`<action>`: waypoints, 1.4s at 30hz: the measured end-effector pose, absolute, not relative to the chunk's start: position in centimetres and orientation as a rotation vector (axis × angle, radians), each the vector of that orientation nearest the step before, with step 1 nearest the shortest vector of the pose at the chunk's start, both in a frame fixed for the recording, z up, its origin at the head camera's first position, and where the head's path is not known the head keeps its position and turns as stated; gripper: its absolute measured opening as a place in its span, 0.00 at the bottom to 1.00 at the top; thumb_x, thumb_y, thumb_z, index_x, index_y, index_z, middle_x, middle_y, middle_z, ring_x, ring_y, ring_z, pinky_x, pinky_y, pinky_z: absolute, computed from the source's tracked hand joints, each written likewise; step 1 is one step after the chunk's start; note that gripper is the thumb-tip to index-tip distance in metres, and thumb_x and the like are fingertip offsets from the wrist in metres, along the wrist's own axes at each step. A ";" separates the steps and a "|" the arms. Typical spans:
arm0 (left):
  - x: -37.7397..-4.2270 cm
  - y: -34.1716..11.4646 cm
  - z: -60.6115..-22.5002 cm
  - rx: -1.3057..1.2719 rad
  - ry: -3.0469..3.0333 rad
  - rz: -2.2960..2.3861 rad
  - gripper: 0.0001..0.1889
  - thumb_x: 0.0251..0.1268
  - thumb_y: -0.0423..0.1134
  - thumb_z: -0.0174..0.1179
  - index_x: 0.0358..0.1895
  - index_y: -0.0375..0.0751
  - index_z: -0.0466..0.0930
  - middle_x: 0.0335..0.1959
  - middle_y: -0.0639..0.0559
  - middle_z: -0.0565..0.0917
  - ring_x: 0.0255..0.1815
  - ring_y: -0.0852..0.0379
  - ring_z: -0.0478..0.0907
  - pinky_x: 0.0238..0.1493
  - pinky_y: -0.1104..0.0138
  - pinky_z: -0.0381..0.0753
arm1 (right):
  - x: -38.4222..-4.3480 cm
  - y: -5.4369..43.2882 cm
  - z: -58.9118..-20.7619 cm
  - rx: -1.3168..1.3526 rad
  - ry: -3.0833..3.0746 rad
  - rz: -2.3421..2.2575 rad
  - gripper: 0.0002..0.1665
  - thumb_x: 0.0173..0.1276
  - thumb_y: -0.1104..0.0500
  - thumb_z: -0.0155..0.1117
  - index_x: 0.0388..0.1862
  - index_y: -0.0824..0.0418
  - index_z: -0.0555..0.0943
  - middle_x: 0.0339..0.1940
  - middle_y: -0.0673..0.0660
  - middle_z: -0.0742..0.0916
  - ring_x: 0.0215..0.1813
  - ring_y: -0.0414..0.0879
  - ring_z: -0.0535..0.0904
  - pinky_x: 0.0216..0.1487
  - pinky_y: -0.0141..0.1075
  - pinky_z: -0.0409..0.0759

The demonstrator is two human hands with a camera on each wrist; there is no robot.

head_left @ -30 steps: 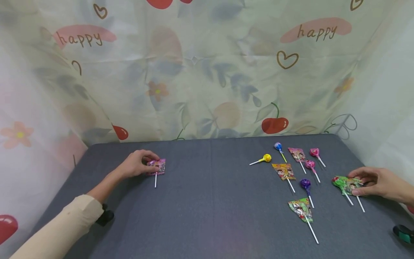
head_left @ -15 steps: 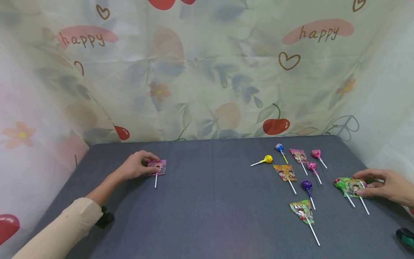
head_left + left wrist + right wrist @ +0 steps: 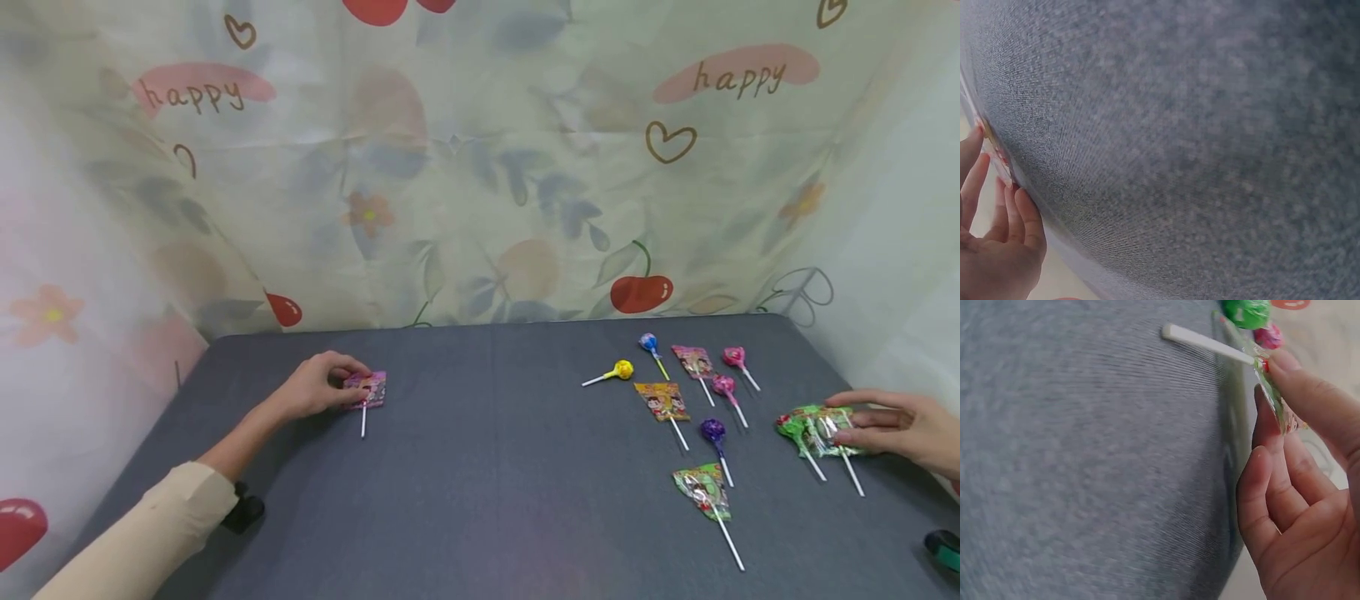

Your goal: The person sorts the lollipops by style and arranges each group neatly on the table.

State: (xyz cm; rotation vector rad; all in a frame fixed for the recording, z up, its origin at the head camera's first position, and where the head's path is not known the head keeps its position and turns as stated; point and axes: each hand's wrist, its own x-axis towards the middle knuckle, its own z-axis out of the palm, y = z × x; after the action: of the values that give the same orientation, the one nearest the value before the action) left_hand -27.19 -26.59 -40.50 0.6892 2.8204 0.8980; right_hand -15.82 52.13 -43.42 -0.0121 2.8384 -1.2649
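In the head view my left hand (image 3: 321, 387) pinches a lollipop in a flat pink-purple wrapper (image 3: 375, 388) at the table's left side, its white stick pointing toward me. The left wrist view shows thumb and fingertips at the edges of that wrapper (image 3: 999, 156). At far right, my right hand (image 3: 903, 427) holds a flat green-wrapped lollipop (image 3: 829, 427) between thumb and fingers. Its white stick (image 3: 1207, 344) juts out from under the thumb in the right wrist view. Close beside it lies a round green lollipop (image 3: 792, 427), also seen as a green ball (image 3: 1246, 311).
Several lollipops lie right of centre: yellow (image 3: 623, 370), blue (image 3: 648, 342), purple (image 3: 713, 431), two round pink ones (image 3: 734, 357), and flat-wrapped orange (image 3: 663, 402), pink (image 3: 693, 362) and green (image 3: 703, 488). A printed curtain (image 3: 465, 208) hangs behind the grey table (image 3: 487, 500).
My right hand has shifted slightly right, drawing the flat green-wrapped lollipop along; its wrapper now shows more glare. My left hand stays on the pink-purple one. The head view has shifted a little.
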 end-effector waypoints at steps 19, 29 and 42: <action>-26.8 -26.6 -40.3 0.666 2.828 0.922 0.18 0.63 0.41 0.73 0.54 0.39 0.86 0.51 0.41 0.81 0.52 0.42 0.76 0.51 0.47 0.73 | -17.0 49.7 -39.3 -0.227 3.004 -1.434 0.26 0.75 0.68 0.62 0.67 0.49 0.73 0.40 0.40 0.85 0.36 0.37 0.84 0.34 0.33 0.81; -26.9 -26.6 -40.2 0.661 2.835 0.874 0.17 0.63 0.40 0.73 0.53 0.39 0.87 0.51 0.41 0.82 0.52 0.42 0.77 0.50 0.47 0.73 | -17.4 45.7 -37.4 -0.171 3.115 -1.303 0.26 0.77 0.58 0.63 0.70 0.60 0.72 0.52 0.48 0.76 0.41 0.32 0.79 0.41 0.27 0.79; -26.9 -26.4 -40.3 0.670 2.827 0.890 0.18 0.63 0.42 0.73 0.53 0.39 0.86 0.52 0.41 0.82 0.53 0.42 0.77 0.50 0.48 0.73 | -17.5 38.5 -35.5 -0.404 2.860 -1.492 0.27 0.71 0.67 0.68 0.67 0.62 0.76 0.51 0.54 0.87 0.43 0.47 0.86 0.40 0.34 0.82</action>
State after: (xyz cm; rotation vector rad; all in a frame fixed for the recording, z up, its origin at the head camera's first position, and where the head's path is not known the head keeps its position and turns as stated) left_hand -26.94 -26.44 -40.34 0.6701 2.8268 0.8899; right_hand -17.45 38.54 -35.47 -0.4039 2.8597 -1.4919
